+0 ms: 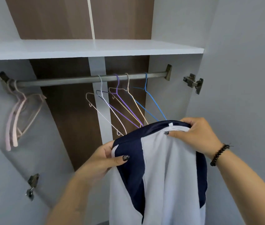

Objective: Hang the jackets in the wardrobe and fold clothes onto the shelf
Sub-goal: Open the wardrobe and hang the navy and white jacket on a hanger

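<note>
I hold up a navy and white jacket (161,168) in front of the open wardrobe. My left hand (107,158) pinches its left collar edge, thumb on the navy cloth. My right hand (196,133) grips the top of the collar at the right. The jacket hangs down out of the frame's bottom. Above it, the metal rail (73,81) carries several wire hangers (128,103), white, purple, cream and blue, whose lower ends vanish behind the jacket. A white shelf (87,49) runs above the rail.
Pink padded hangers (19,116) dangle at the rail's left end. Door hinges are mounted at the right (193,82) and lower left (31,185). Grey wardrobe walls stand on both sides, with brown back panels (73,119) behind.
</note>
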Action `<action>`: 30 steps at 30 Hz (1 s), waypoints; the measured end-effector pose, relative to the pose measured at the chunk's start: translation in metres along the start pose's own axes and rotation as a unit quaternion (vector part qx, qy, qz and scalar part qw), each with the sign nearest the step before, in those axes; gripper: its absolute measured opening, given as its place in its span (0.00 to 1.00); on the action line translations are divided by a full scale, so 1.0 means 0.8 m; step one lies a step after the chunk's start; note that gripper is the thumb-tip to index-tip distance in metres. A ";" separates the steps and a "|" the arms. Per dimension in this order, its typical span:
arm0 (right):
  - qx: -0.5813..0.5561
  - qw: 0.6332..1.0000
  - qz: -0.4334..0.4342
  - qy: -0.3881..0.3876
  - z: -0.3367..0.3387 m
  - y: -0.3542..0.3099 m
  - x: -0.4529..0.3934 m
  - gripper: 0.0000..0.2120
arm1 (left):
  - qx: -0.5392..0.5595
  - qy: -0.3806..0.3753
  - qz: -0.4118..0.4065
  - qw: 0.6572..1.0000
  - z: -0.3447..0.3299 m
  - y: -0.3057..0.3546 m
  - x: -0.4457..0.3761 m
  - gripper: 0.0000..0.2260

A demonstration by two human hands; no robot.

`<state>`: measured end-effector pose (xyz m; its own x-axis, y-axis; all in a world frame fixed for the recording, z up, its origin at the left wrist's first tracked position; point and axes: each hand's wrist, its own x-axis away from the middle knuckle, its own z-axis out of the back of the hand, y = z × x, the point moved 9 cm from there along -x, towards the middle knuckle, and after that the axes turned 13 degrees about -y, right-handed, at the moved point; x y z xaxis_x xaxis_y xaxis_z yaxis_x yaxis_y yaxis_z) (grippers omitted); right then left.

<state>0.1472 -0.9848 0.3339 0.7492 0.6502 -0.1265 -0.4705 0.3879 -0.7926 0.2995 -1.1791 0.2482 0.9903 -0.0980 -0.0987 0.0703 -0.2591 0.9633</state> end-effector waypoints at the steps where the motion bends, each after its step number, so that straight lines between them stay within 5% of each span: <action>1: 0.008 1.000 -0.015 0.020 0.001 0.011 -0.014 0.11 | -0.003 -0.021 -0.010 1.000 0.006 0.009 -0.011 0.29; 5: -0.020 0.995 -0.075 0.068 -0.005 0.058 -0.060 0.10 | -0.119 -0.041 -0.005 0.992 0.033 0.047 -0.048 0.18; 9: -0.020 0.994 -0.095 0.043 -0.039 0.078 -0.101 0.11 | -0.306 0.124 0.003 0.944 0.091 0.086 -0.083 0.04; 15: -0.044 0.973 -0.096 -0.207 -0.109 0.071 -0.168 0.12 | -0.382 0.242 -0.089 0.888 0.126 0.133 -0.113 0.05; 21: -0.039 0.992 -0.118 0.000 -0.034 0.088 -0.281 0.25 | -0.419 0.262 -0.111 0.862 0.138 0.157 -0.128 0.08; 30: -0.049 0.983 -0.171 -0.036 -0.057 0.137 -0.384 0.34 | -0.393 0.350 -0.143 0.838 0.148 0.178 -0.108 0.11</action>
<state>-0.1134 -1.1721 0.2587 0.8194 0.5382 0.1974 -0.1461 0.5291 -0.8359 0.2097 -1.3212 0.3645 0.7279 0.5189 -0.4483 0.1022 0.5643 0.8192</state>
